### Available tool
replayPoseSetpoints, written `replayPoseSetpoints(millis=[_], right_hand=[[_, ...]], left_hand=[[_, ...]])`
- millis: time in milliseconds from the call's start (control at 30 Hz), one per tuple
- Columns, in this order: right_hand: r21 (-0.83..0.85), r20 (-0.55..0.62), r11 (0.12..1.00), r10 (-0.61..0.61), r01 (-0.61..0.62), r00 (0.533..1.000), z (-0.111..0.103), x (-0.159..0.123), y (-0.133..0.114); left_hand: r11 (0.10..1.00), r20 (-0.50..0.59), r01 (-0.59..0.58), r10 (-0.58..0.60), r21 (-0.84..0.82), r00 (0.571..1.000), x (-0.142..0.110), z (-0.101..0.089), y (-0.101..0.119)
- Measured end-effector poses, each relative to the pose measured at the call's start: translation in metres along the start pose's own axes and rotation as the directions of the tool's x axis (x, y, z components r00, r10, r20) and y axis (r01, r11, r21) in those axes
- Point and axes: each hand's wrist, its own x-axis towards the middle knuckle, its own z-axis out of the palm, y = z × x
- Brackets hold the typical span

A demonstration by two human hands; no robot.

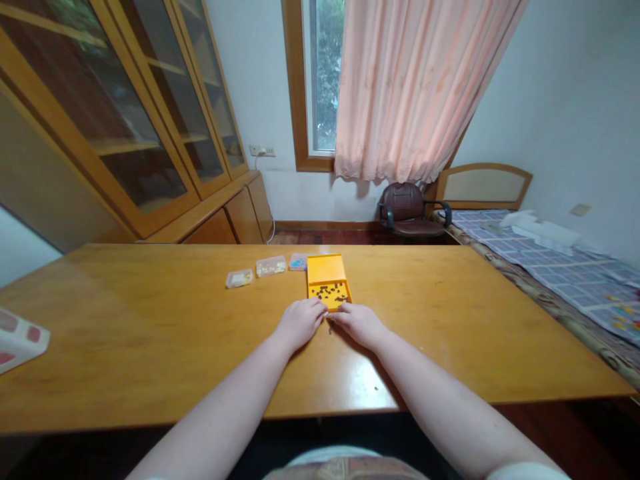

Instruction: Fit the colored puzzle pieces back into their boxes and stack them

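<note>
An opened yellow box (326,270) lies on the table in front of me, its lid folded back to the far side. Small dark brown pieces (330,291) are scattered in its near half. At the box's near edge, my left hand (301,321) and my right hand (361,324) meet with fingers bent and pinched together. A tiny whitish bit shows between the fingertips; its kind is too small to make out. Just below the fingers, a few dark crumbs or pieces (331,328) rest on the wood.
Left of the box stand three clear plastic cases: one with yellowish contents (239,279), one with pale pieces (271,267), one with blue pieces (299,263). A white object with red patches (21,340) sits at the far left of the wooden table (165,320). A chair (406,210) stands beyond.
</note>
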Motion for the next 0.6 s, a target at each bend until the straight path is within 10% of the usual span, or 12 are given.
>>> replayPoseSetpoints(millis=[267, 600], right_hand=[[-0.034, 0.006, 0.999, -0.014, 0.014, 1.0, 0.001, -0.001, 0.0], [0.152, -0.277, 0.967, 0.239, -0.203, 0.931, -0.002, 0.002, 0.014]], left_hand=[[0.997, 0.071, -0.034, 0.04, -0.075, 0.997, -0.002, 0.002, 0.001], [0.99, 0.098, -0.123, 0.13, -0.074, 0.987, -0.002, 0.007, 0.001]])
